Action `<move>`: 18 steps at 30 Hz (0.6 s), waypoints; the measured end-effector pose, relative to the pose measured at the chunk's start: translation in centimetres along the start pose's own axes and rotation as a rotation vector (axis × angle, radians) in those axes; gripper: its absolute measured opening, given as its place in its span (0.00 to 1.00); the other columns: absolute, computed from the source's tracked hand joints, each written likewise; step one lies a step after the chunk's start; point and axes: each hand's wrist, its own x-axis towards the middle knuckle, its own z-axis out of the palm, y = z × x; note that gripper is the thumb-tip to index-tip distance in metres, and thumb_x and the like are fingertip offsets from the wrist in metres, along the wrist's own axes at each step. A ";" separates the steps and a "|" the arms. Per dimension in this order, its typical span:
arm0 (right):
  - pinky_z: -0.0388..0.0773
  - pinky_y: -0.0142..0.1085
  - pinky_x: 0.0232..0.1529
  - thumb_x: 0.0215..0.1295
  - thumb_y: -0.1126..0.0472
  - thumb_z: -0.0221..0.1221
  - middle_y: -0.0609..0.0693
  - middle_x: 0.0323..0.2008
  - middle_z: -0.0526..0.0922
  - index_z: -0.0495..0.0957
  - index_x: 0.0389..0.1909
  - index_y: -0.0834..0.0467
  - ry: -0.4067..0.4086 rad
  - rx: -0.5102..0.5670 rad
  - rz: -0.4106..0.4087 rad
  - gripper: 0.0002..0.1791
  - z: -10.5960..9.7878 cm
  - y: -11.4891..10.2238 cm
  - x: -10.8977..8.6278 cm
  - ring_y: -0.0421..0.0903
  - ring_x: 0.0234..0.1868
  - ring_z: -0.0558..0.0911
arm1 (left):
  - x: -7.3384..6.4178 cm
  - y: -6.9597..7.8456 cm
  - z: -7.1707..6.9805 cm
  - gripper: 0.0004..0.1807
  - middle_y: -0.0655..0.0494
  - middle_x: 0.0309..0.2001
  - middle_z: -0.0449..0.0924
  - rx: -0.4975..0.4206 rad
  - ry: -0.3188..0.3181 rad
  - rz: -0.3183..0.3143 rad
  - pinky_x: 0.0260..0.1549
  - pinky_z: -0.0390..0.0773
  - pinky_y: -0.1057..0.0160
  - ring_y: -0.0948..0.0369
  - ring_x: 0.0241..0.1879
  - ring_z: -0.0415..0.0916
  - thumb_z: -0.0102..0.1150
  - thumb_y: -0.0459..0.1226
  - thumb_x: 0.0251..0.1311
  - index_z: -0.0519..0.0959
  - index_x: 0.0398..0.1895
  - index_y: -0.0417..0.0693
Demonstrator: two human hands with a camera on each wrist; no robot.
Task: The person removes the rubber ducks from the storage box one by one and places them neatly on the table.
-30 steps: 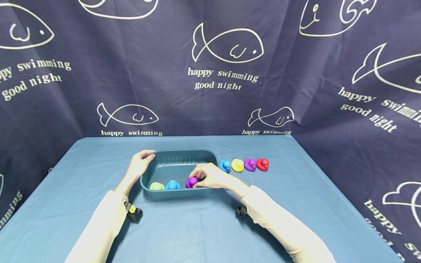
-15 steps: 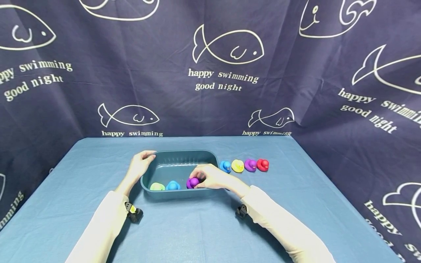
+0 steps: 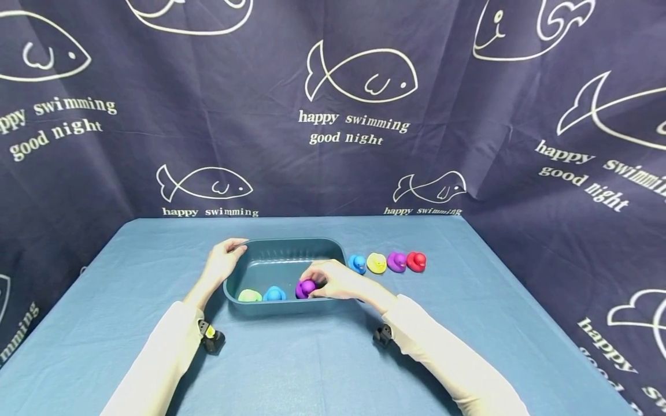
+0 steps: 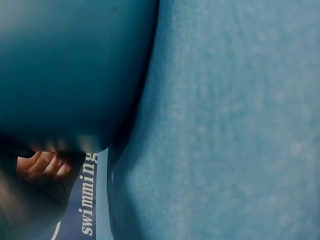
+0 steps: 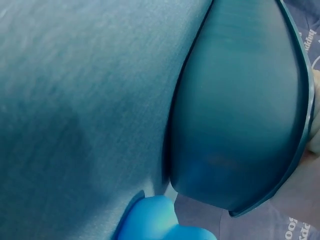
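Observation:
A dark teal rectangular basin (image 3: pixel 283 308) stands on the blue cloth. At its far left corner my left hand (image 3: pixel 222 260) grips the rim; in the left wrist view some curled fingers (image 4: pixel 47 165) show below the basin's wall (image 4: pixel 70 85). My right hand (image 3: pixel 333 279) reaches over the basin's right side and pinches a purple rubber duck (image 3: pixel 306 288) low inside, near the front wall. To the left of that duck sit a blue rubber duck (image 3: pixel 274 293) and a light green one (image 3: pixel 250 295), partly hidden by the front rim. The right wrist view hides the held duck behind the basin wall (image 5: pixel 235 115).
Right of the basin stands a row of rubber ducks: blue (image 3: pixel 357 264), yellow (image 3: pixel 377 263), purple (image 3: pixel 397 262) and red (image 3: pixel 416 262). The blue one is close to the basin's right side. A dark blue printed curtain (image 3: pixel 359 167) hangs behind the table (image 3: pixel 312 370).
Both hands keep their places on the basin and the purple duck. The whole head view has shifted very slightly; nothing else has visibly moved.

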 end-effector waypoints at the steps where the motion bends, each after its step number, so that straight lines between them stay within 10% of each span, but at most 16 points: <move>1: 0.78 0.29 0.43 0.51 0.66 0.67 0.53 0.39 0.83 0.79 0.44 0.62 0.010 0.012 0.003 0.17 0.0 0.0 0.0 0.46 0.39 0.83 | 0.0 0.0 0.0 0.16 0.40 0.48 0.80 0.002 -0.002 0.001 0.46 0.71 0.58 0.50 0.48 0.75 0.50 0.36 0.66 0.77 0.53 0.38; 18: 0.79 0.41 0.44 0.53 0.66 0.66 0.54 0.40 0.81 0.78 0.46 0.63 0.153 0.127 -0.034 0.18 0.1 0.3 -0.7 0.48 0.42 0.81 | -0.1 -0.2 0.2 0.16 0.41 0.47 0.81 -0.007 0.006 -0.006 0.42 0.71 0.62 0.52 0.46 0.75 0.51 0.36 0.65 0.77 0.52 0.39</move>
